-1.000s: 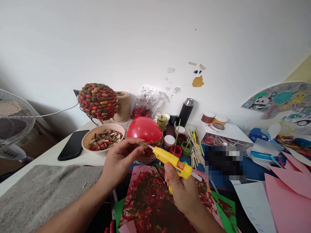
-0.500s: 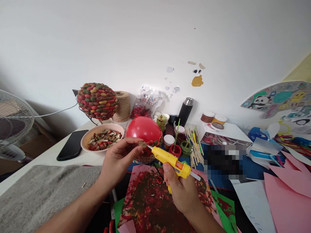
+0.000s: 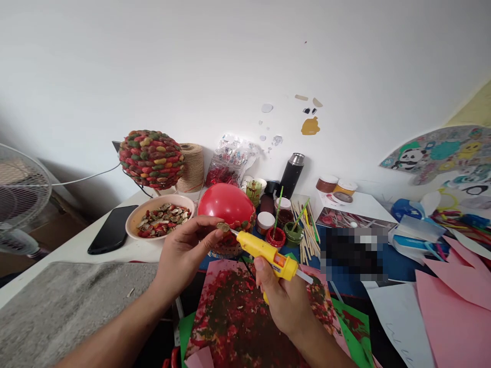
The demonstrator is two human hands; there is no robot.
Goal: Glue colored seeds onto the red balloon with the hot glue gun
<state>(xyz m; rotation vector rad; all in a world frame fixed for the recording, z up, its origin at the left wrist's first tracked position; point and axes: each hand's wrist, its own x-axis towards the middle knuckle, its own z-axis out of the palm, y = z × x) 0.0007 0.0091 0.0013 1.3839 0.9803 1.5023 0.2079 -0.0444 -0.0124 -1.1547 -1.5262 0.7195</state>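
Yellow plastic is filling the right hand (image 3: 284, 299), clamped round a glue gun (image 3: 253, 245) with a pale stick protruding, over the pink sheet's (image 3: 210, 272) far edge. The left hand (image 3: 183, 250) is pinching a mottled brown shell (image 3: 222, 226) by the nozzle, near a red balloon (image 3: 222, 202).

From my view, the phone (image 3: 112, 229) lies left of the bowl (image 3: 158, 218) — twine spool (image 3: 191, 167) behind — and the balloon (image 3: 226, 205) sits right of it, before the plastic bag (image 3: 230, 161), left of the paint jars (image 3: 275, 237).
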